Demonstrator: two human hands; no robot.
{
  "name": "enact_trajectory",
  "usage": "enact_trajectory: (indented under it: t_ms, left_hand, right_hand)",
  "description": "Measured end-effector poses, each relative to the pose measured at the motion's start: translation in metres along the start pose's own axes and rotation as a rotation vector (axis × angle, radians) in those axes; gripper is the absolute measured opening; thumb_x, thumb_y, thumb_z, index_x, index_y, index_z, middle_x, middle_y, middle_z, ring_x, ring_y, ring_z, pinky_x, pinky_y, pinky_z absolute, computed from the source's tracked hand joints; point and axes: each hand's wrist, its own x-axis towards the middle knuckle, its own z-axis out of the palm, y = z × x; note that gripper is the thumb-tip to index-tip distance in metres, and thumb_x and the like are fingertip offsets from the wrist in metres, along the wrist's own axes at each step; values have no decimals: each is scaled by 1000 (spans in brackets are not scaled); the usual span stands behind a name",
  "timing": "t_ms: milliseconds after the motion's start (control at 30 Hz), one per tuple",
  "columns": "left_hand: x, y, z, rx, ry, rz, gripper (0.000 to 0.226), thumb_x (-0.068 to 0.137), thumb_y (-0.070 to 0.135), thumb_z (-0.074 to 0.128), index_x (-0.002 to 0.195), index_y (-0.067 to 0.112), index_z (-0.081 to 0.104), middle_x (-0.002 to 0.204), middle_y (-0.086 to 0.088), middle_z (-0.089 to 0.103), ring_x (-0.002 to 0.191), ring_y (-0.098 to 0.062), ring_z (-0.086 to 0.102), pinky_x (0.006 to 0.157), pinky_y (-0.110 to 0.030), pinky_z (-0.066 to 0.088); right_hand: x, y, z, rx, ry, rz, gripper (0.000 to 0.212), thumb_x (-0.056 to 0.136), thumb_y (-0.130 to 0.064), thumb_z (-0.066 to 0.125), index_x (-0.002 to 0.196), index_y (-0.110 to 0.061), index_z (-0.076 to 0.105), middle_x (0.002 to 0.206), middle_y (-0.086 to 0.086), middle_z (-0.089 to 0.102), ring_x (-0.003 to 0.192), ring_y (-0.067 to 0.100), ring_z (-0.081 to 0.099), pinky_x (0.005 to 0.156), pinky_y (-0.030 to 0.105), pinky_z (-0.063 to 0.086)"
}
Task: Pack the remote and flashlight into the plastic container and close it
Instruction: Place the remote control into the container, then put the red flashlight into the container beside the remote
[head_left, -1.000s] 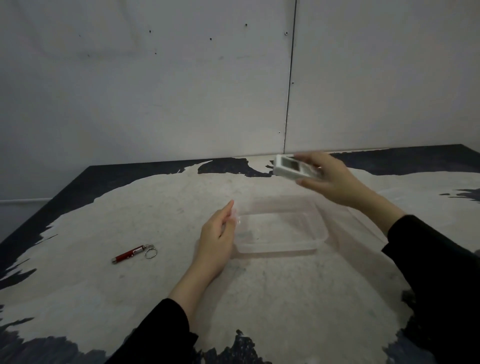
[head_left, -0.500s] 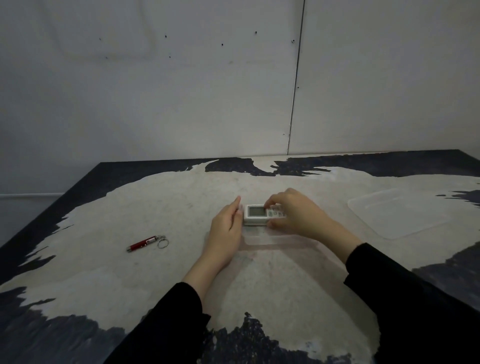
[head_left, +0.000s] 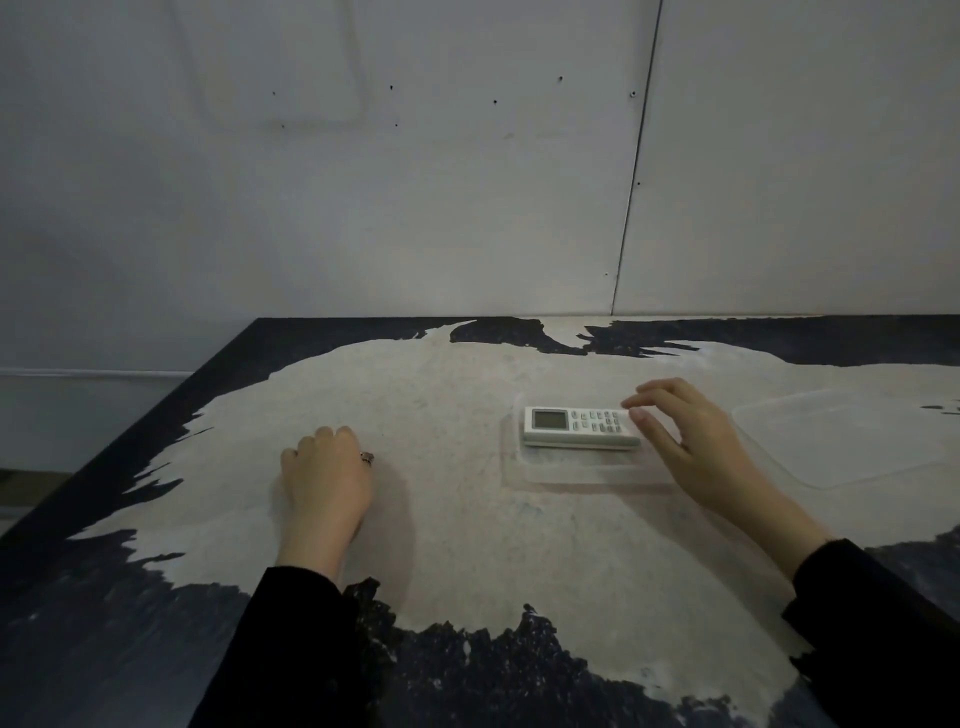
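Observation:
The white remote (head_left: 581, 427) lies flat inside the clear plastic container (head_left: 571, 479) at the middle right, screen end to the left. My right hand (head_left: 691, 441) hovers at the remote's right end with fingers spread, fingertips just touching or just off it. My left hand (head_left: 324, 475) rests palm down on the table to the left, fingers curled over the flashlight. Only the flashlight's metal key ring (head_left: 367, 457) shows, at the hand's right edge; the red body is hidden.
The container's clear lid (head_left: 852, 441) lies flat on the table to the right of the container. The table (head_left: 467, 545) is pale with dark worn patches; its left edge runs diagonally, and a white wall stands close behind.
The remote has gone from my right hand into the container, and the hand has loosened off it. My left hand has left the container's edge and moved left onto the flashlight.

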Motion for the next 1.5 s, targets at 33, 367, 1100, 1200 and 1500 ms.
enact_trajectory:
  t_ms: [33, 367, 1100, 1200, 1500]
  left_hand:
    - [1, -2, 0, -24, 3, -2, 24, 90, 18, 45, 104, 6, 60, 108, -15, 62, 100, -32, 56, 87, -40, 41]
    - [-11, 12, -10, -387, 212, 73, 6, 86, 19, 59, 88, 16, 54, 84, -6, 71, 79, -28, 64, 85, -40, 46]
    - [-32, 147, -26, -594, -159, 556, 10, 75, 14, 70, 84, 13, 73, 93, -10, 71, 83, -25, 63, 81, -37, 53]
    - [-26, 159, -23, -452, -223, 551, 11, 73, 15, 70, 83, 17, 76, 96, -11, 72, 90, -29, 65, 83, -40, 54]
    - [-17, 168, -26, -300, -305, 604, 16, 79, 14, 62, 89, 21, 72, 107, -8, 68, 94, -28, 64, 83, -37, 54]
  right_hand:
    - [-1, 0, -1, 16, 12, 3, 28, 95, -31, 43, 103, -15, 64, 107, 3, 57, 99, 12, 51, 86, 25, 34]
    - [-8, 7, 6, 73, 15, 93, 14, 91, -16, 52, 101, -20, 62, 103, 1, 59, 98, 16, 54, 84, 26, 35]
    - [-4, -15, 3, -71, -42, -14, 10, 82, -12, 63, 86, -20, 66, 81, 0, 73, 76, 19, 66, 87, 38, 45]
    - [-4, -11, 3, -126, -87, 49, 10, 84, -17, 60, 87, -24, 67, 87, -2, 74, 86, 22, 66, 96, 39, 30]
    - [-1, -5, 1, 1, -31, 123, 20, 89, -13, 52, 93, -25, 67, 84, -4, 74, 86, 17, 66, 106, 40, 26]
